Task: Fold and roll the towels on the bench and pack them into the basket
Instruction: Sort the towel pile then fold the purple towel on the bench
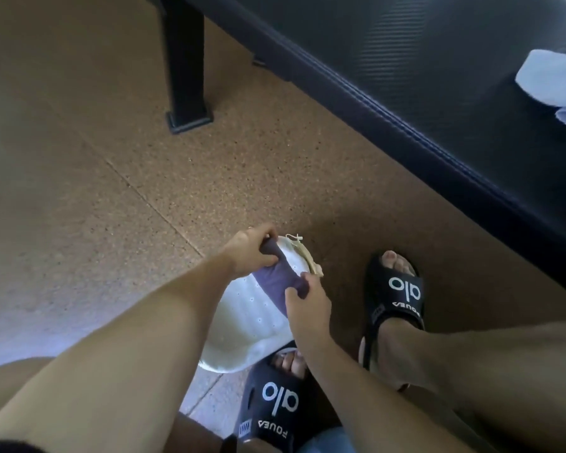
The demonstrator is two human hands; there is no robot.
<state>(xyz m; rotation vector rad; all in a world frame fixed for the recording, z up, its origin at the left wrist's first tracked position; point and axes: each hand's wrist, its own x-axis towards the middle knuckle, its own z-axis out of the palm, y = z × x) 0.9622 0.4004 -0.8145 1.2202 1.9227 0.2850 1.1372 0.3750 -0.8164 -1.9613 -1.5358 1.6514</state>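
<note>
A rolled dark purple towel [276, 282] lies across the mouth of a white basket [255, 325] that stands on the floor by my feet. My left hand [250, 251] grips the far end of the roll, fingers curled over it. My right hand [307, 302] pinches the near end. A light blue towel [554, 81], crumpled, lies on the black padded bench [438, 76] at the far right.
The bench's black leg [185, 67] stands on the speckled cork-coloured floor [111, 191] at the upper left. My feet in black slides [394, 295] are right of and below the basket. A cream tie or handle [303, 253] hangs at the basket's far rim.
</note>
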